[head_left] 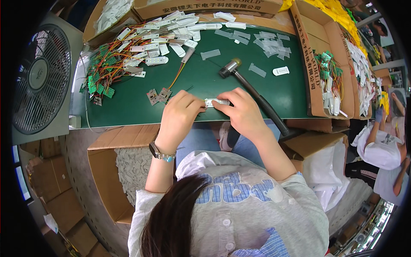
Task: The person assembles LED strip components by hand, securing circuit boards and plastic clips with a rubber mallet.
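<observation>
Between my two hands, near the front edge of the green table [197, 81], is a small white plastic casing [210, 103]. My left hand [182, 108] pinches its left end with the fingertips. My right hand [242, 109] grips its right end between thumb and fingers. Just beyond my left hand lie small circuit boards [158, 96], with red and yellow wires running up to a white casing [188, 54]. A hammer [256, 92] with a dark handle lies to the right, its head [231, 67] farther in on the table and its handle passing beside my right hand.
Wired white casings [150, 47] and green circuit boards [100, 79] are heaped at the left. Clear plastic strips [274, 45] lie at the back, near a single white casing [281, 71]. A fan [40, 79] stands left; an open carton [319, 38] holds wired parts at the right.
</observation>
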The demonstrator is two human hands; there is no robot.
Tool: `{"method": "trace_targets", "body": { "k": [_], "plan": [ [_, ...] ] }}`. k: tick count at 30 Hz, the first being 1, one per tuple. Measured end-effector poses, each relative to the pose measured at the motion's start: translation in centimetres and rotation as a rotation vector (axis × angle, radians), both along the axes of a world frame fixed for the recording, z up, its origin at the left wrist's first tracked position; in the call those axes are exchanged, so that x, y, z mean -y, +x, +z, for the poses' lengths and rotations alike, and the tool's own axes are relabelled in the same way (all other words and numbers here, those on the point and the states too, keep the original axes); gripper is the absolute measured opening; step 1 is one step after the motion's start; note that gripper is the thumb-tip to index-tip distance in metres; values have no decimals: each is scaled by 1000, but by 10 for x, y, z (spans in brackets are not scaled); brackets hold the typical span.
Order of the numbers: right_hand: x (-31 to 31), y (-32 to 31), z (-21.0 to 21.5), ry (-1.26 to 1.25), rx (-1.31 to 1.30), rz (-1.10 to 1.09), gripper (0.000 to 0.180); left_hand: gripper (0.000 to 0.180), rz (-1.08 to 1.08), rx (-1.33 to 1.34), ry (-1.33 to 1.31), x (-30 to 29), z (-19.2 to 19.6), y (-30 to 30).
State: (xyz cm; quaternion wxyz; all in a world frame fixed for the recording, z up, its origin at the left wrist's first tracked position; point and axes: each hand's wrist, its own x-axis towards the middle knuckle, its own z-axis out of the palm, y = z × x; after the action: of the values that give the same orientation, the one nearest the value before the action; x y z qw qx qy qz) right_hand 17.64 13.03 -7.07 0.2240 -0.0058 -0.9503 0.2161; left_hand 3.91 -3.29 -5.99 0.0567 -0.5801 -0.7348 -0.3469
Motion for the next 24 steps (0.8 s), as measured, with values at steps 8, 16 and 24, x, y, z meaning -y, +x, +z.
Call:
{"method": "trace_targets", "body": {
  "k": [8,16,24],
  "plan": [
    [0,-1,-3,-35,-30,21,25,31,-49,46,-5,-2,-2,-10],
    [-1,0,-2,-21,-39,21,25,29,-69,19,8,-7,-3,-6],
    [-6,0,16,134,2,47,22,28,-23,-7,-27,-6,-6,2]
  ]
}}
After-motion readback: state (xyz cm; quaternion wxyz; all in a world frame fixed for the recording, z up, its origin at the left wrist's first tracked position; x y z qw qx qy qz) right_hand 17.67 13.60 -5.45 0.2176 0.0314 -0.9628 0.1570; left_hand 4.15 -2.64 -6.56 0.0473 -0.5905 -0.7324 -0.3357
